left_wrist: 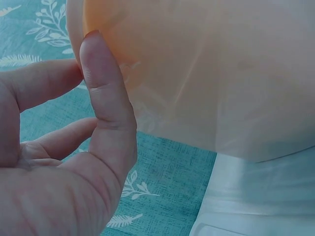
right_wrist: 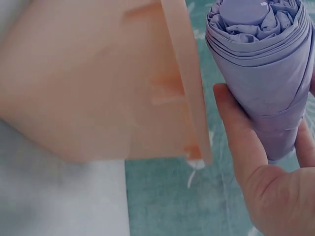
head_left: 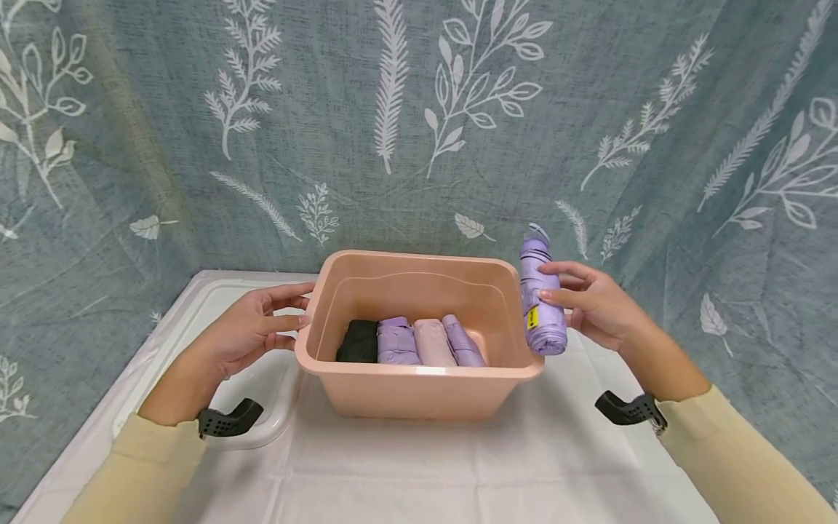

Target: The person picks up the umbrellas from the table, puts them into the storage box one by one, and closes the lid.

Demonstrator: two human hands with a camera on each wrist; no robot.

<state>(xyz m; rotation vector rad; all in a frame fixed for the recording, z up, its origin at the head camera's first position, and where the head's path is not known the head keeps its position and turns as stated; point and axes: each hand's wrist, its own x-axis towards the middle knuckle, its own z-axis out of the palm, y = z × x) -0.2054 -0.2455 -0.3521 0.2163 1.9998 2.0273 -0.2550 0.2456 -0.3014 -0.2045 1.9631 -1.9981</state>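
Observation:
My right hand [head_left: 592,302] grips a lilac folded umbrella [head_left: 538,291], thumb on one side and fingers around it. It stands nearly upright over the right rim, with a strap loop at its top and a yellow label low down. In the right wrist view, gathered fabric and a round cap show at the umbrella's [right_wrist: 266,73] end. A peach plastic bin [head_left: 419,393] sits between the hands. My left hand [head_left: 255,327] touches its left rim from outside, fingers fairly straight. Inside lie a black bundle [head_left: 358,342], two lilac bundles [head_left: 398,342] and a pale pink one [head_left: 433,342], side by side.
A white lid-like panel [head_left: 275,415] lies left of the bin, partly under my left arm. White cloth [head_left: 393,473] covers the table. A grey-green curtain [head_left: 366,196] with white leaf prints hangs behind and at both sides. Both wrists wear black camera mounts [head_left: 229,420].

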